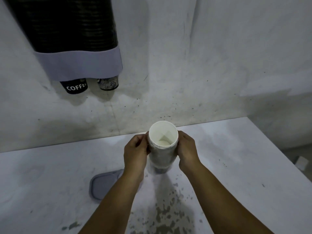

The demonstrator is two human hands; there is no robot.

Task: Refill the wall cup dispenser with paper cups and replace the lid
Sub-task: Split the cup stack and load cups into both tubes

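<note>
While both hands close around it, I see the stack of paper cups (161, 150) held upright over the table, mouth up toward the camera. My left hand (135, 153) curls its fingers against the left side of the stack, and my right hand (187, 149) does the same on the right side, so the cups are grasped between the two. The top cup shows a round white rim and a smooth white inside; the outer wall looks pale with a faint grey print, and several thin rims are layered just under the top one. Whether the bottom of the stack touches the table I cannot tell.

Partly under my left forearm lies the lid (103, 184), a flat grey piece with rounded corners, matte like plastic. The table (236, 166) is white, stained, with dark speckles near me. On the rough white wall (202, 56) at upper left hangs the dispenser (81, 65): dark ribbed tubes above, a pale lilac band below, two cup bottoms (76, 87) sticking out under it.
</note>
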